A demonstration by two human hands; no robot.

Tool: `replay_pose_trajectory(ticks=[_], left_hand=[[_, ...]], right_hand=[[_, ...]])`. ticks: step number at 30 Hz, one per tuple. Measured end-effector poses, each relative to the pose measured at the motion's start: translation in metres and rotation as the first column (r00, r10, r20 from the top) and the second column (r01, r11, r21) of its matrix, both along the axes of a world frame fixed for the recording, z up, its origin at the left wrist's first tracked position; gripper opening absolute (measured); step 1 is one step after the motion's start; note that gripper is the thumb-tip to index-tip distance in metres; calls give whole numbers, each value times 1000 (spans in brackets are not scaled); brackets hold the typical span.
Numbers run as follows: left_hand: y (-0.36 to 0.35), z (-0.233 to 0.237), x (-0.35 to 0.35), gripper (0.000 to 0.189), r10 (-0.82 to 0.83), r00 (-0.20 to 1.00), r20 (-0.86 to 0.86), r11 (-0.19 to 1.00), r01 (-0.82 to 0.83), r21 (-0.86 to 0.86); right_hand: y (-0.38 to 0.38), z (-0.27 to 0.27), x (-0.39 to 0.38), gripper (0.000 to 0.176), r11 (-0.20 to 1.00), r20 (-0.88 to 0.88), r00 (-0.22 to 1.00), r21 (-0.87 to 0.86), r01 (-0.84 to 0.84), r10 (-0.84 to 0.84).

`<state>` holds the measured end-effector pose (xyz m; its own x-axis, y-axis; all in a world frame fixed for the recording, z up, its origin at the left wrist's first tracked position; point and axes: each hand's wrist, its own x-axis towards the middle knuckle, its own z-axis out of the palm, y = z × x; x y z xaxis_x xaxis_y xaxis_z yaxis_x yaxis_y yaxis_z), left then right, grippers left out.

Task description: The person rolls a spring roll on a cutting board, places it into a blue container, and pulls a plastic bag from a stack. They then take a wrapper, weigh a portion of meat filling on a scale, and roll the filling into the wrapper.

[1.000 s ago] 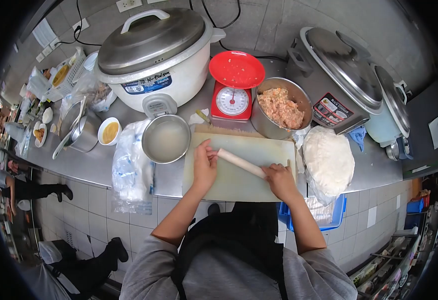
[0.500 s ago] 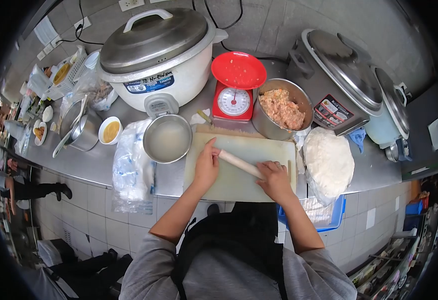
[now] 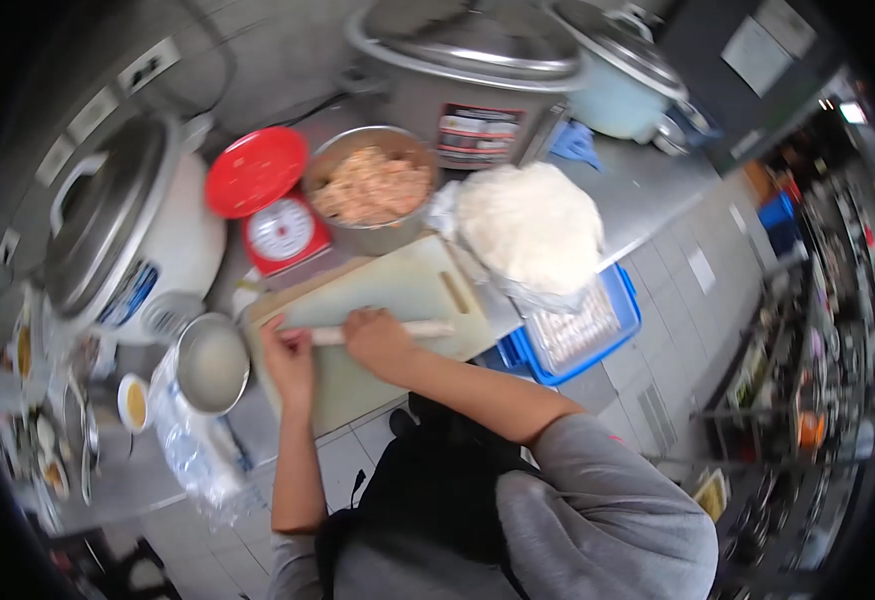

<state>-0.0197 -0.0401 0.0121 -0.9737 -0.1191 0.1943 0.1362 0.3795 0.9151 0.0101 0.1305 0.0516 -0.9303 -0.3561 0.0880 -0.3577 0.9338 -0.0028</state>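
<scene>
A long, thin, pale spring roll (image 3: 428, 328) lies across the whitish cutting board (image 3: 358, 390). My left hand (image 3: 289, 360) is at its left end, with the thumb and fingers closed about the tip. Over the roll's middle is my right hand (image 3: 378, 345), fingers curled down onto it. The roll's right end shows bare beyond that hand. Behind the board stands a metal pot (image 3: 376, 238) of pinkish minced filling (image 3: 373, 187). A bowl of cloudy liquid (image 3: 213, 365) is left of my left hand. The picture is slightly blurred.
A red scale (image 3: 283, 232) stands behind the board, near a large white rice cooker (image 3: 173, 220). Right of the board is a bagged stack of white wrappers (image 3: 530, 225). Below it, a blue-rimmed tub (image 3: 641, 300) holds several pale rolls. A plastic bag (image 3: 203, 445) lies at left.
My view has turned to the right. My right hand has shifted from the roll's right end to its middle, nearer my left hand, which stays by the left end.
</scene>
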Motion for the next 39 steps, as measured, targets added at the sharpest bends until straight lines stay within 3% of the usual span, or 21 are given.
replay_pose_trajectory(ticks=[2, 3, 6, 8, 10, 12, 14, 16, 18, 21, 22, 24, 26, 28, 30, 32, 33, 35, 37, 38, 39], left_hand=[[-3, 0, -1, 41, -20, 1000, -19, 999, 19, -26], [1, 10, 5, 41, -35, 999, 9, 998, 35, 45], [17, 44, 22, 41, 26, 996, -87, 1000, -26, 2], [35, 65, 36, 40, 72, 990, -119, 996, -66, 55], [53, 66, 46, 40, 28, 993, -118, 999, -23, 39], [72, 60, 53, 39, -40, 992, -117, 999, 37, -28], [100, 49, 57, 39, -64, 996, -63, 997, 62, -40], [128, 35, 55, 39, -96, 995, -30, 993, 94, -74], [152, 27, 52, 39, -112, 994, 8, 989, 113, -100], [180, 16, 51, 40, -60, 998, -13, 992, 59, -112], [190, 14, 50, 40, -39, 998, -38, 993, 35, -110], [218, 26, 61, 41, -143, 982, -123, 950, 101, -295], [237, 26, 83, 41, -278, 940, -197, 882, 169, -440], [256, 18, 102, 41, -447, 852, -273, 805, 250, -538], [283, 18, 113, 38, -723, 570, -391, 644, 350, -680], [325, 21, 136, 33, -837, 440, -326, 535, 534, -654], [346, 27, 146, 29, -888, 427, -170, 419, 597, -684], [372, -1, 157, 24, -931, 326, -163, 360, 753, -550], [405, -21, 163, 30, -944, 314, -104, 314, 751, -582], [420, -40, 163, 13, -933, 337, -127, 350, 762, -545], [433, -57, 157, 14, -928, 370, -56, 335, 757, -561]], right_hand=[[4, 7, -6, 16, 993, 143, 990, -115, 11, 6], [15, 9, -7, 16, 984, 215, 976, -176, -9, 48], [56, 23, -11, 19, 900, 410, 878, -433, -52, 248], [106, 47, -1, 25, 761, 481, 760, -648, -27, 437], [160, 63, 26, 33, 475, 428, 741, -864, 168, 518], [219, 86, 66, 33, 268, 330, 842, -935, 231, 426], [284, 90, 115, 33, -56, 396, 868, -901, 430, 299], [343, 83, 157, 35, -240, 291, 957, -929, 283, 3], [387, 62, 185, 39, -388, 293, 905, -907, 161, -310], [444, -7, 206, 31, -386, 436, 699, -890, 241, -567], [457, -38, 209, 30, -335, 479, 647, -878, 342, -594], [470, -107, 206, 29, -239, 554, 529, -801, 550, -643], [460, -170, 193, 28, -233, 574, 563, -793, 563, -595], [443, -212, 173, 27, -91, 607, 587, -733, 674, -536], [430, -216, 153, 25, 137, 587, 647, -680, 720, -486], [410, -235, 135, 28, 147, 633, 630, -644, 751, -449], [401, -247, 128, 29, 180, 634, 619, -617, 766, -463], [385, -271, 117, 28, 259, 660, 578, -522, 812, -480], [372, -290, 113, 26, 324, 662, 554, -450, 832, -505], [367, -298, 112, 24, 353, 651, 554, -427, 833, -519], [364, -304, 110, 23, 382, 640, 553, -402, 832, -534]])
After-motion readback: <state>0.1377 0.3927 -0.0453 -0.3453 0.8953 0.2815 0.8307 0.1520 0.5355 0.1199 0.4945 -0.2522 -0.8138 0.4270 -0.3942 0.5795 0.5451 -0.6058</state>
